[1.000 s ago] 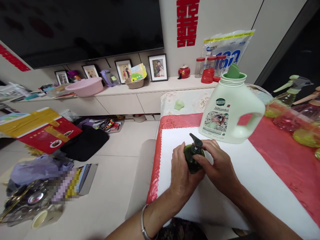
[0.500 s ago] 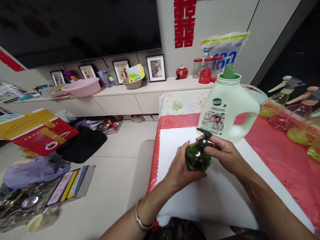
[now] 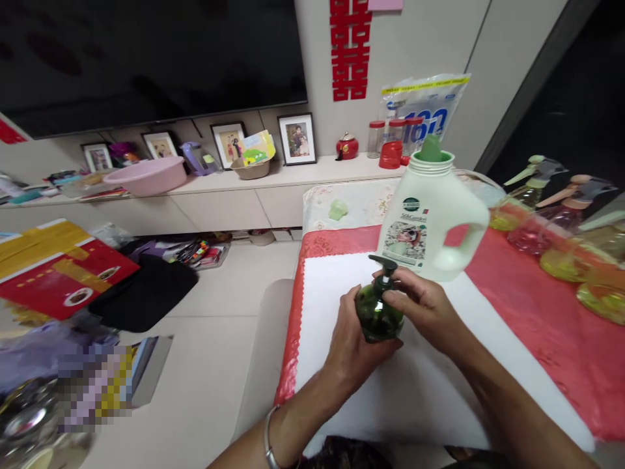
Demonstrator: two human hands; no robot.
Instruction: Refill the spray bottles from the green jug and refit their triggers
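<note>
A dark green see-through pump bottle [image 3: 378, 316] is held above the white cloth [image 3: 322, 299], tilted slightly. My left hand [image 3: 349, 345] wraps round the bottle's body from the left and below. With thumb and fingers, my right hand [image 3: 422, 306] grips the collar of the pump head [image 3: 385, 267], whose spout points left. Just behind my hands stands a large pale green detergent jug [image 3: 439, 208] with a handle and a label. Its neck shows a green piece standing in the mouth.
Several spray bottles [image 3: 561, 212] with yellow and red liquid stand at the right on the red tablecloth [image 3: 532, 306]. A light green crumpled piece [image 3: 338, 209] lies at the table's back left. Behind is a cabinet [image 3: 219, 202] holding framed photos, jars and a pink basin [image 3: 146, 176].
The view has shifted a little, so everything sits slightly further left and lower. Both hands keep their hold on the pump bottle and its collar.
</note>
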